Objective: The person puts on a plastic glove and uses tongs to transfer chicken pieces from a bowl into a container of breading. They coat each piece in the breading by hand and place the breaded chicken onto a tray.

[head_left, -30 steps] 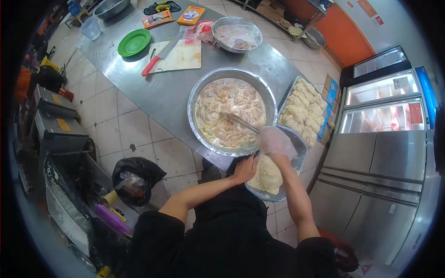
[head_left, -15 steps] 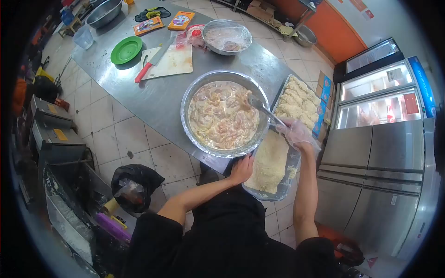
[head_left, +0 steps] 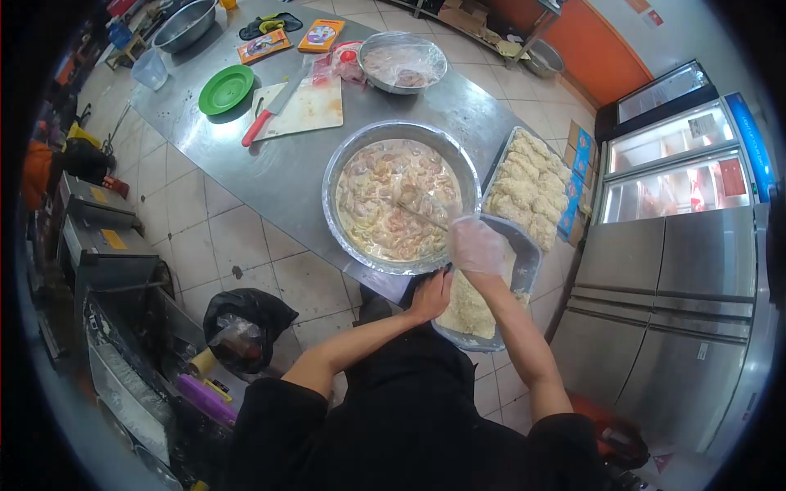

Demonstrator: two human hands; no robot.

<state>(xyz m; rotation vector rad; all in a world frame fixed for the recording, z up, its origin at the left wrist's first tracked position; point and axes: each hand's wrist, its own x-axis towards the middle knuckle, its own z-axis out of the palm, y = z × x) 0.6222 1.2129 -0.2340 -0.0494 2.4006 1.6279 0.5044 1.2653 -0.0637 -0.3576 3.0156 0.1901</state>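
Observation:
A large metal bowl (head_left: 329,214) on the table holds pieces of raw meat in a pale, milky liquid. My right hand (head_left: 477,245), in a clear plastic glove, is closed around the handle of a metal ladle (head_left: 423,214). The ladle's head is down in the mix and partly hidden. At the bowl's near rim is my bare left hand (head_left: 431,296), its fingers bent against the edge and its thumb out of sight. Below my right forearm sits a tray (head_left: 530,260) of pale crumbs, partly covered by the arm.
Crumb-coated pieces (head_left: 528,184) fill another tray at right. Farther back lie a red-handled knife (head_left: 274,114) on a cutting board (head_left: 315,110), a green plate (head_left: 226,89) and a film-covered bowl (head_left: 401,64). A black bag (head_left: 246,323) stands left; steel fridges (head_left: 655,295) line the right.
My right hand has moved left from over the crumb tray to the bowl's right rim. The ladle's head has moved left and down into the mix. My left hand stays at the rim.

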